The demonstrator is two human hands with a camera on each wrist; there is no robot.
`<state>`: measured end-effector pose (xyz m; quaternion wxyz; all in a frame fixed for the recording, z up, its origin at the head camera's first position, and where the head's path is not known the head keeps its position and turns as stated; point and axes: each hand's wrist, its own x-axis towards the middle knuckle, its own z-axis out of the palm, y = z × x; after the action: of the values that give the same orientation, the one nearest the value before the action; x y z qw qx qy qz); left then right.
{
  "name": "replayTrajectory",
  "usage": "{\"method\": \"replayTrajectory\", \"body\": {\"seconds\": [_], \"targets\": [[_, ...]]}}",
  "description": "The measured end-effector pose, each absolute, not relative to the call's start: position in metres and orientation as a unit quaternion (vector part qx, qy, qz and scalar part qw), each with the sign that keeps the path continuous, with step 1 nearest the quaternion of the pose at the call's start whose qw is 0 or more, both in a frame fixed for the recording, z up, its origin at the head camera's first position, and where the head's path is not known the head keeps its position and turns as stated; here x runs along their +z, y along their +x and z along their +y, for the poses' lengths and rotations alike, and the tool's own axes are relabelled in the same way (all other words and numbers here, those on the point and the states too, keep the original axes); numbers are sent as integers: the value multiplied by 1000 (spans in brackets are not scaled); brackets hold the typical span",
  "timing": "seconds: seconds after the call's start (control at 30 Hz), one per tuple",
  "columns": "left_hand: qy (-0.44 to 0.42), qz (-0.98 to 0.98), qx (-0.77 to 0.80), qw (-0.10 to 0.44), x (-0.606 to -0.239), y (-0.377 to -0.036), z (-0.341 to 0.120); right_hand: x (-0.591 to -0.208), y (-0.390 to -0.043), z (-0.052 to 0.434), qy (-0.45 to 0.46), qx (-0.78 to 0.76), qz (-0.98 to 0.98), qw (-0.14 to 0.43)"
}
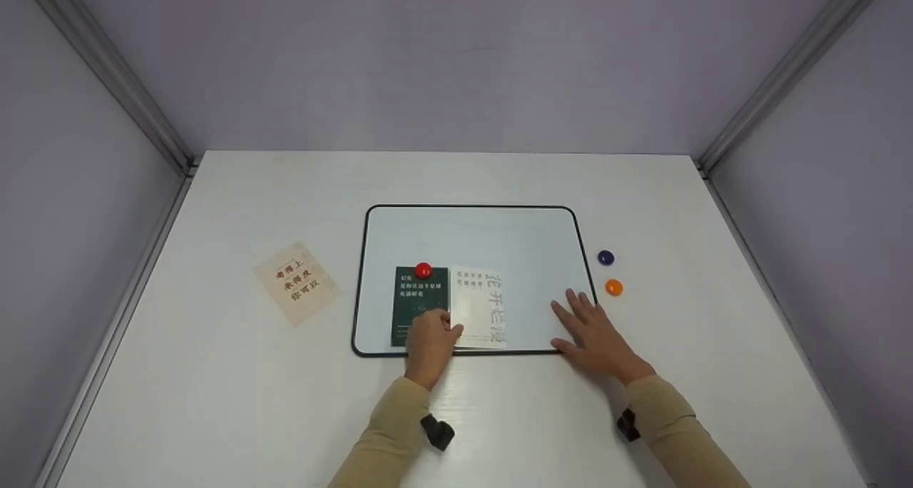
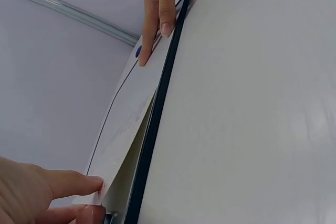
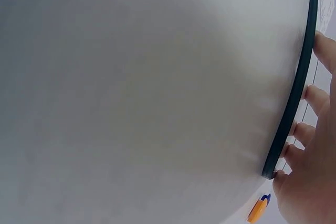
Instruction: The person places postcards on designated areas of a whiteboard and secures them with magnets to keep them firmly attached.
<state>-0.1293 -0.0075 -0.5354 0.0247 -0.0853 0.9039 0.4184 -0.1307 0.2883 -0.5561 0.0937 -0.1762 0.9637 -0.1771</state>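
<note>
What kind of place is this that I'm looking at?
Probably a small partitioned work or filming booth, though I can't be sure: plain pale lilac wall panels, grey metal corner posts, and a flat white table between them.

**Setting: indoor lab-type test booth**

Reads as small encl. workstation, lab or studio style; wider bldg. can't be IDed. Evid.: plain lilac-grey back wall [image 1: 442, 67], L side wall [image 1: 78, 160] & R side wall [image 1: 827, 167] box in a white table [image 1: 471, 178] on 3 sides. L corner profile [image 1: 110, 67] & R corner profile [image 1: 789, 67], both metal, suggest modular partition constr. Black L wrist unit [image 1: 438, 431] & R wrist unit [image 1: 628, 425] = recording gear, fits lab use. Whiteboard [image 1: 535, 242] on table is office-type eqpt., but surrounds look more test rig than office.
</note>
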Motion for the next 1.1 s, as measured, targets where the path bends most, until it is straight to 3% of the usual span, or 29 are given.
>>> {"method": "replayTrajectory", "body": {"seconds": [0.77, 1.1], "targets": [[-80, 915, 396, 22, -537, -126, -4, -556, -131, 288, -163, -176, 965, 108], [9, 932, 362, -31, -538, -126, -9, -549, -132, 285, -155, -172, 967, 106]]}}
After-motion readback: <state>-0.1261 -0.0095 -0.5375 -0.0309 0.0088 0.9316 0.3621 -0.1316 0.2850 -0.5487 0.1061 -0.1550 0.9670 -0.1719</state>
